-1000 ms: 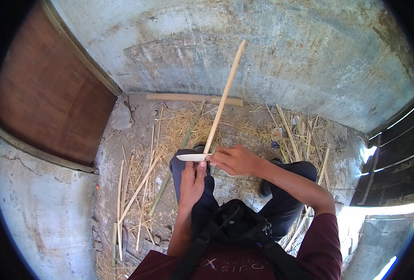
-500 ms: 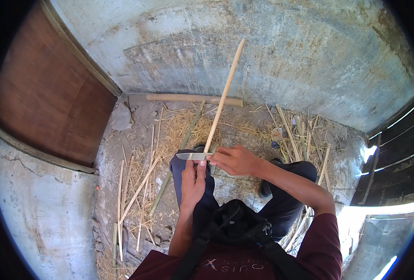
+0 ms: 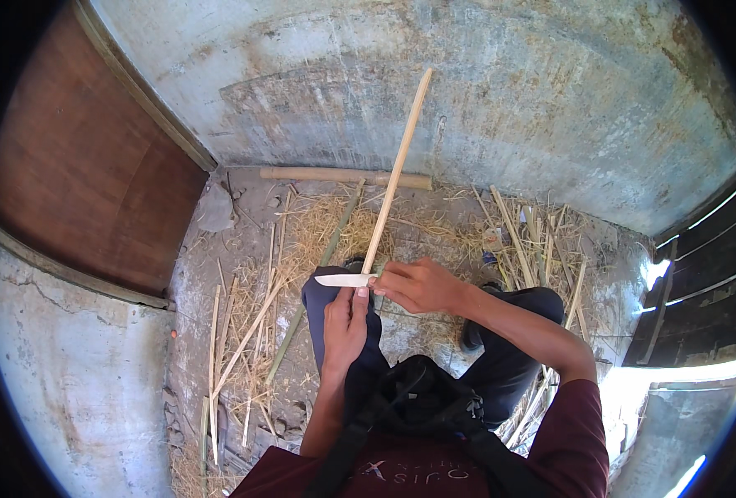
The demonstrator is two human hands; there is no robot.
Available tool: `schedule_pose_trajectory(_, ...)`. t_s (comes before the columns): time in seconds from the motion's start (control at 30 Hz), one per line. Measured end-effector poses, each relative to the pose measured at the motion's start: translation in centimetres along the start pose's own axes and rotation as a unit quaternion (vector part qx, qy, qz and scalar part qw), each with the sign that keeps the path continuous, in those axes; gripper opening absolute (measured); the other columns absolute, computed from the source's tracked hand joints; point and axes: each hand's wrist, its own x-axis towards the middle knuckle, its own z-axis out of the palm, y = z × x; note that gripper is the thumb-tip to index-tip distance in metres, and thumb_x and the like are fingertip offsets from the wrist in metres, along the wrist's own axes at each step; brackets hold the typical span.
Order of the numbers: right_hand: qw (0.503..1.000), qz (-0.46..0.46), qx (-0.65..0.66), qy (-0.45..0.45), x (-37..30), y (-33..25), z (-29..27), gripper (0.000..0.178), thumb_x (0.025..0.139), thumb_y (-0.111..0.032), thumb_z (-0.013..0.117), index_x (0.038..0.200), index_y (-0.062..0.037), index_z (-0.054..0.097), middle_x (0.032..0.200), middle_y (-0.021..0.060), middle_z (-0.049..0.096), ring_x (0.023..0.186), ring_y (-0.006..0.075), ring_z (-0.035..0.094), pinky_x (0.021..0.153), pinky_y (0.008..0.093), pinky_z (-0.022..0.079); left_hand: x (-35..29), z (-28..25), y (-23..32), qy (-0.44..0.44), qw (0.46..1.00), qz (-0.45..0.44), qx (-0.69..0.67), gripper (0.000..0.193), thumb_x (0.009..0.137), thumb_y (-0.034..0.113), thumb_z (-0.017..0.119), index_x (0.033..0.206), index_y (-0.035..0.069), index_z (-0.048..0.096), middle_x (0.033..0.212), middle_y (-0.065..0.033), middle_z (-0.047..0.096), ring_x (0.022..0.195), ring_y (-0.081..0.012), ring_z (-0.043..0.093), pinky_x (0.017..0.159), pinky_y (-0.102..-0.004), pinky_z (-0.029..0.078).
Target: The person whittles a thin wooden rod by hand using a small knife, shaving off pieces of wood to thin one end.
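Observation:
A long pale bamboo strip slants up and away from my hands toward the far wall. My left hand is closed round its near end, the thumb pointing up beside the blade. In my right hand is a knife, its handle mostly covered by my fingers. The broad silvery blade points left and lies across the strip just beyond my left fingertips. Both hands are over my left knee, close together.
Straw shavings litter the floor, with cut strips at left and more strips at right. A green bamboo length lies left of my knee. A bamboo pole rests along the foot of the wall.
The knife blade has tilted slightly, its face now looking brighter. The far tip of the strip has shifted a little to the left. Both grips stay the same.

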Motion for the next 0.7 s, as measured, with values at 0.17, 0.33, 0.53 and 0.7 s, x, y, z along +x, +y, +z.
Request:
schedule_pose_trajectory(0.17,1.000,-0.013,-0.007,-0.021,-0.01,-0.06,0.00,0.021,0.105,-0.023,0.071,0.121,-0.0085,0.071,0.089,0.0074,0.063,0.060,0.0273,0.067,0.051,0.0415,0.053,-0.23,-0.13,-0.45,0.004,1.000,0.022,0.001,0.036,0.117,0.029,0.053,0.120,-0.004,0.069,0.073,-0.0121,0.064,0.064,-0.0229,0.061,0.062,-0.0411,0.046)
schedule_pose_trajectory(0.33,1.000,-0.008,-0.008,-0.018,0.14,-0.26,0.04,0.020,0.104,-0.022,0.072,0.119,-0.0080,0.070,0.088,0.0075,0.062,0.061,0.0270,0.068,0.051,0.0421,0.054,-0.28,-0.16,-0.17,0.004,1.000,0.002,0.001,0.038,0.117,0.030,0.053,0.119,-0.003,0.070,0.072,-0.0120,0.063,0.064,-0.0235,0.061,0.062,-0.0416,0.046)
schedule_pose_trajectory(0.53,1.000,-0.009,-0.005,-0.010,0.32,-0.36,-0.15,0.020,0.103,-0.020,0.073,0.118,-0.0073,0.070,0.088,0.0075,0.063,0.064,0.0256,0.069,0.051,0.0412,0.054,-0.15,0.07,-0.39,0.014,1.000,0.008,-0.003,0.036,0.117,0.029,0.052,0.118,-0.002,0.071,0.068,-0.0093,0.060,0.060,-0.0193,0.056,0.058,-0.0396,0.042)
schedule_pose_trajectory(0.7,1.000,-0.007,-0.015,-0.009,0.32,-0.41,-0.14,0.021,0.102,-0.020,0.074,0.119,-0.0081,0.071,0.089,0.0068,0.063,0.064,0.0245,0.069,0.051,0.0399,0.054,-0.13,0.17,-0.50,0.025,1.000,0.009,-0.013,0.034,0.116,0.026,0.053,0.116,-0.002,0.073,0.069,-0.0066,0.062,0.061,-0.0119,0.053,0.056,-0.0360,0.038)
